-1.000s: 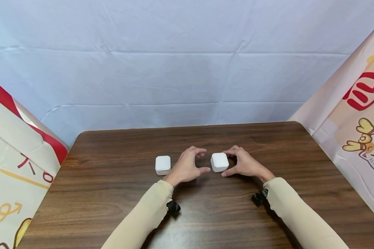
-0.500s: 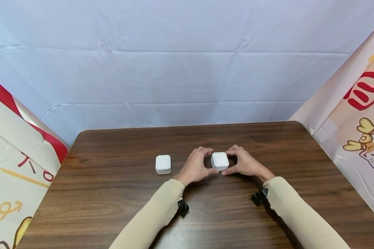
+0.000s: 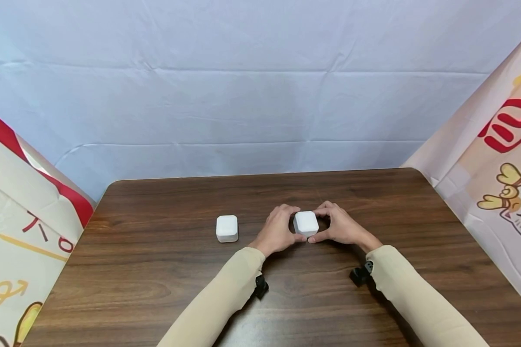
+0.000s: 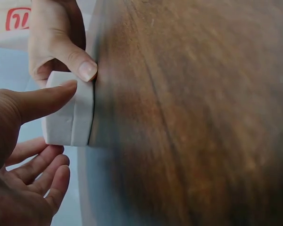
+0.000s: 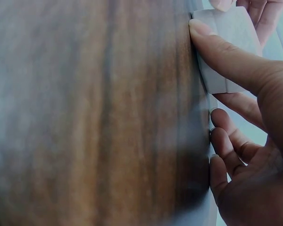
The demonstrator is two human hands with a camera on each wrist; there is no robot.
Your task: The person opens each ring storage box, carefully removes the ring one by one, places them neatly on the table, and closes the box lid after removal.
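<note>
Left hand point(image 3: 279, 228) and right hand point(image 3: 340, 228) are both on the same white box point(image 3: 306, 222), one per side, each kinda pinching it, thumb in front and fingers curved round the back. Box is sitting on the brown wood surface point(image 3: 165, 274), with another white one point(image 3: 227, 228) off to the left, touching nobody.

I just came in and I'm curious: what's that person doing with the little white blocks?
A person is holding a right-side white block between both hands on the brown table. The left hand grips it from one side and the right hand from the other, both thumbs at its near face. A line shows across its side. A left-side white block sits apart, with no hand on it.
</note>
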